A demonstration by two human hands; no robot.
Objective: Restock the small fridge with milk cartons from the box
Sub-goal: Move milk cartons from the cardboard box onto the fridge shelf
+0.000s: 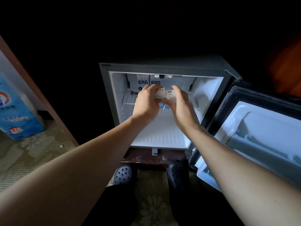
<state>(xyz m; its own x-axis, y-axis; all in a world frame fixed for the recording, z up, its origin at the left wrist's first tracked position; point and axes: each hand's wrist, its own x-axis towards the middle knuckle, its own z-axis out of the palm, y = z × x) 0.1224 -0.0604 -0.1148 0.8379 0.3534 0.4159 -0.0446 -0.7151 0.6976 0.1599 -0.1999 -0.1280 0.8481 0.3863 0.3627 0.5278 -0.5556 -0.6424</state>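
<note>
The small fridge [162, 66] stands open in front of me, its door [254, 128] swung out to the right. Two grey-blue milk cartons [143, 81] stand side by side at the back of the wire shelf [128, 97]. My left hand [146, 103] is shut on a milk carton [159, 94] held over the shelf front. Pressed against that carton's right side is a second carton [171, 94], gripped by my right hand [182, 106]. Both held cartons show their white tops. The box is not in view.
A blue pack of paper rolls [16, 110] stands on the carpet at the left beside a brown wooden frame [40, 95]. My two dark clogs [123, 173] rest right before the fridge's base. The fridge's lower floor [162, 134] is white and ribbed.
</note>
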